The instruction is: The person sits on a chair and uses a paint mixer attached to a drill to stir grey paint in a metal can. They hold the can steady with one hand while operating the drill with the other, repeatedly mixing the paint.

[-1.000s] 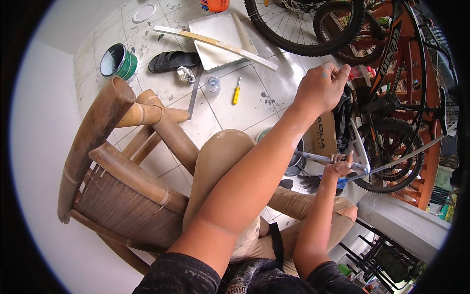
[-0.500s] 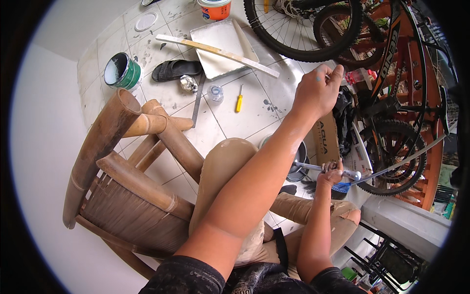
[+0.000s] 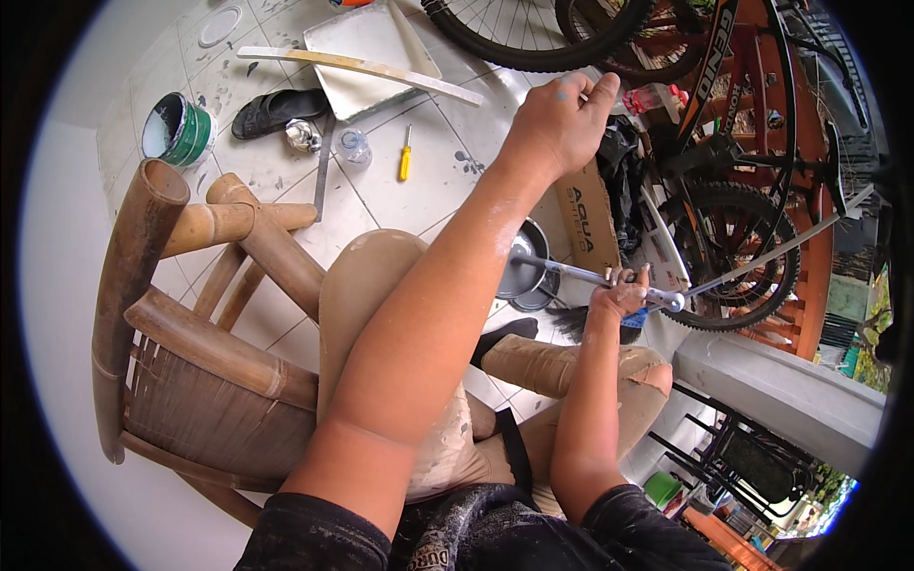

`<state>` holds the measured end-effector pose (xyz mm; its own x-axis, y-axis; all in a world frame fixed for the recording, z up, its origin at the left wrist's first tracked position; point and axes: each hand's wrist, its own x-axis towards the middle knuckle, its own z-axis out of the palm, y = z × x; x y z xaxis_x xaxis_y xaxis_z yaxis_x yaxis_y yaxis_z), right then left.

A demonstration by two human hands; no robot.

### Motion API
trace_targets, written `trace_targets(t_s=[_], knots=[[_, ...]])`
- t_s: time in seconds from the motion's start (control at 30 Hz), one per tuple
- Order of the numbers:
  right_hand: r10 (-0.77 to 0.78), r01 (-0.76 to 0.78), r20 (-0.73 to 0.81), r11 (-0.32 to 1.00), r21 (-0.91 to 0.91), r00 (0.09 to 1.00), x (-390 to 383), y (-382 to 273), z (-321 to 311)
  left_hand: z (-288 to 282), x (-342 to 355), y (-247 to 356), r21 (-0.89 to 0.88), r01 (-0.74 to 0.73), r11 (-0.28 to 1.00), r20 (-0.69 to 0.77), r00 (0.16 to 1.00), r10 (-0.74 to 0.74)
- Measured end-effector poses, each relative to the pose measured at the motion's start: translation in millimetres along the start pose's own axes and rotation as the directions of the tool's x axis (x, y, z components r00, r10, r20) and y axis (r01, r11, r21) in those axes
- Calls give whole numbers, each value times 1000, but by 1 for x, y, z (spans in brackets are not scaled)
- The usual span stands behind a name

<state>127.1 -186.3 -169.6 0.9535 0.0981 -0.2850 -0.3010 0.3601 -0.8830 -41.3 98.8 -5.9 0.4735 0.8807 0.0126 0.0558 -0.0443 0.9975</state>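
Observation:
My left hand (image 3: 564, 119) is raised ahead of me, its fingers curled into a fist and the thumb on top. Whatever it may hold is hidden; a clear bottle with a red cap (image 3: 655, 98) lies just beyond it. My right hand (image 3: 621, 290), smeared with white, is closed around a grey rod (image 3: 568, 270) with a rounded end. The rod slants left, its far end inside a dark bucket (image 3: 543, 290) on the floor. My left forearm covers part of that bucket. Under my right hand lies a broom with black bristles (image 3: 575, 324).
A bamboo chair (image 3: 219, 362) stands to my left. Around the floor are a green paint can (image 3: 181, 131), a black sandal (image 3: 277, 112), a yellow screwdriver (image 3: 406, 157), a white tray (image 3: 357, 81) under a wooden strip (image 3: 362, 68), and a cardboard box (image 3: 583, 221). Bicycles (image 3: 709, 124) stand at right.
My view has shifted, so the floor items sit farther left and higher. More of the dark bucket and the rod's far end shows. Both hands keep their closed shape.

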Motion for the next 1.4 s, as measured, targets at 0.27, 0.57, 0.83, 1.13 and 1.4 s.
trace_targets(t_s=[0.27,0.57,0.83,1.13,1.4], knots=[[62,-61,14,997,-55,998,-20,-6,-2,-3,5,0,-43,37,998,-1,999,-37],[-3,5,169,1000,-13,986,-38,-113,50,-10,1,8,-28,42,999,-2,999,-42],[-153,182,292,980,-74,944,-38,-20,44,-10,1,5,-27,32,999,-14,999,-32],[40,-40,17,999,-13,999,-5,-15,8,-10,0,9,-42,33,999,-9,999,-33],[60,-54,110,997,-54,992,-6,6,10,-10,2,5,-22,48,999,10,999,-48]])
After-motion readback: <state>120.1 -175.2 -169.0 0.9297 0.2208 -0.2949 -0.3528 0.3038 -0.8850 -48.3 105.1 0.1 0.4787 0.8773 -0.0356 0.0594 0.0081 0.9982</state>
